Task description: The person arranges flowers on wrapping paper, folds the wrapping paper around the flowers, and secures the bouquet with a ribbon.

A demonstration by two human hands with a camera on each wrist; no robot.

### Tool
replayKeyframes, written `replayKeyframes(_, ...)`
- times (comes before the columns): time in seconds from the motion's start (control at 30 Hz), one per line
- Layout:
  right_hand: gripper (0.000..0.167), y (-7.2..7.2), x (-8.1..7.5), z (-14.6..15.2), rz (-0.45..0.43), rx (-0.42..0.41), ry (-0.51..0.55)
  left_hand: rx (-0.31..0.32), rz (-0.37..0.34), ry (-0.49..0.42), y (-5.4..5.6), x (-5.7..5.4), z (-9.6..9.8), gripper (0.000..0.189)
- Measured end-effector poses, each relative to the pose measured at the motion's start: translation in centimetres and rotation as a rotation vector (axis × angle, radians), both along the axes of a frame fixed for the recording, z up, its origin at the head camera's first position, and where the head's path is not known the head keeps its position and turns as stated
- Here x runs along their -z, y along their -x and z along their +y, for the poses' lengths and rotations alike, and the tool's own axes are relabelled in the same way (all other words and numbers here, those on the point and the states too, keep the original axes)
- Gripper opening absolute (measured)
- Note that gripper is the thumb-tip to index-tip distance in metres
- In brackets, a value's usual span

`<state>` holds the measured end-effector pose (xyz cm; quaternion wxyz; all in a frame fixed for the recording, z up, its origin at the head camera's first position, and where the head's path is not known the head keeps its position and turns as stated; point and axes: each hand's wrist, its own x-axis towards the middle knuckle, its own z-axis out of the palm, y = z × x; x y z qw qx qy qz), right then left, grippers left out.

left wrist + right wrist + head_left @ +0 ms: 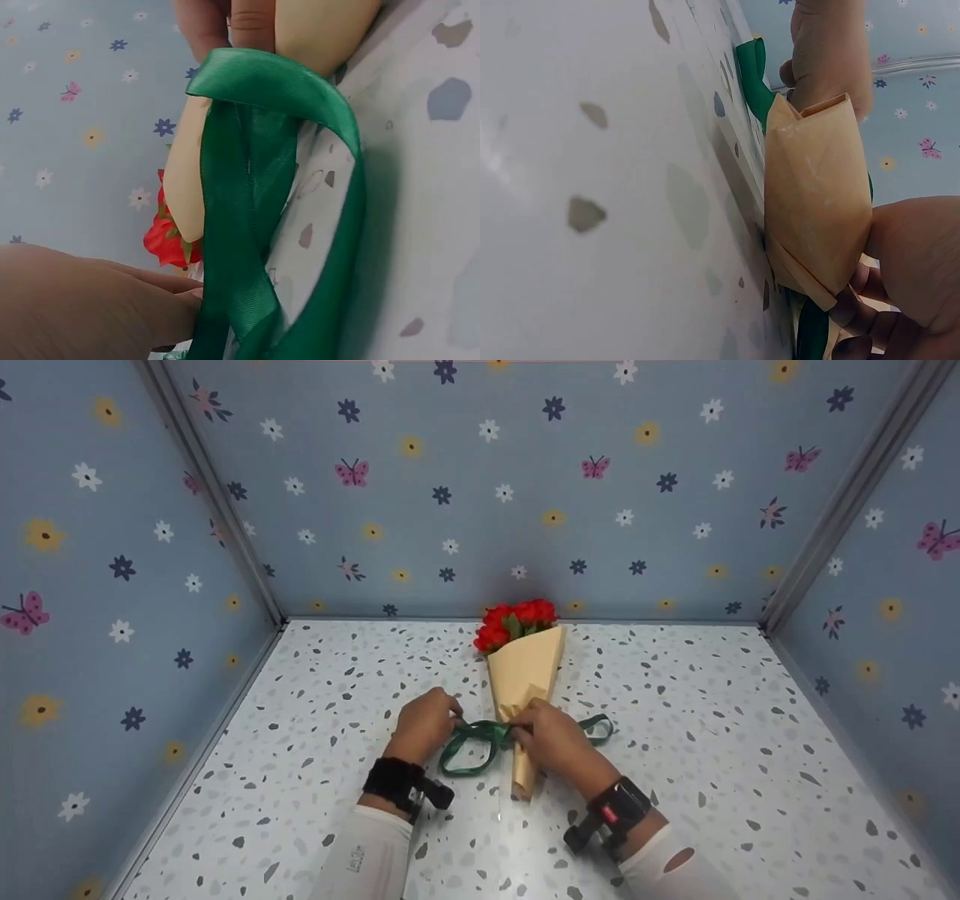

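Note:
A bouquet of red flowers [517,622] in tan wrapping paper [525,660] lies on the speckled table, blooms toward the back wall. Green ribbon [469,771] runs across the narrow part of the wrapper, with a loop on the left and a looped end on the right. My left hand [424,727] pinches the ribbon just left of the bouquet. Over the wrapper's narrow part, my right hand [551,735] pinches the ribbon, its fingers partly hidden in the head view. The right wrist view shows the folded paper end [817,195] beside the right hand [922,270].
The speckled white tabletop [675,780] is bounded by patterned blue panels at the back [517,532], left and right. Grey metal strips [217,502] mark the corners. Black straps with small devices [394,787] sit on both wrists.

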<state>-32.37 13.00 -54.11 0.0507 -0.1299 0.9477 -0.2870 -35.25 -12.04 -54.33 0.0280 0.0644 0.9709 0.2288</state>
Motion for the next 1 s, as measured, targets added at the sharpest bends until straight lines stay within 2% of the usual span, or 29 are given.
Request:
replayKeyframes(0.1,0.020,0.0,-0.1,0.0,-0.001,-0.001,0.000,0.022,0.009,0.032,0.2,0.3,-0.1,0.002)
replayKeyframes(0.27,0.019,-0.1,0.1,-0.1,0.006,-0.009,0.003,0.020,0.007,0.088,0.5,0.6,-0.7,0.007)
replayKeyframes(0.67,0.022,-0.2,0.1,0.0,0.016,-0.008,-0.016,-0.161,-0.017,0.124,1.3,-0.3,-3.7,0.015)
replayKeyframes(0.9,0.021,-0.2,0.2,0.0,0.044,-0.016,-0.031,-0.269,-0.006,0.091,1.6,-0.6,-4.9,0.015)
replayKeyframes(1.0,0.021,-0.2,0.2,0.0,0.028,-0.004,-0.030,-0.284,-0.012,0.081,1.6,-0.6,-5.2,0.016)
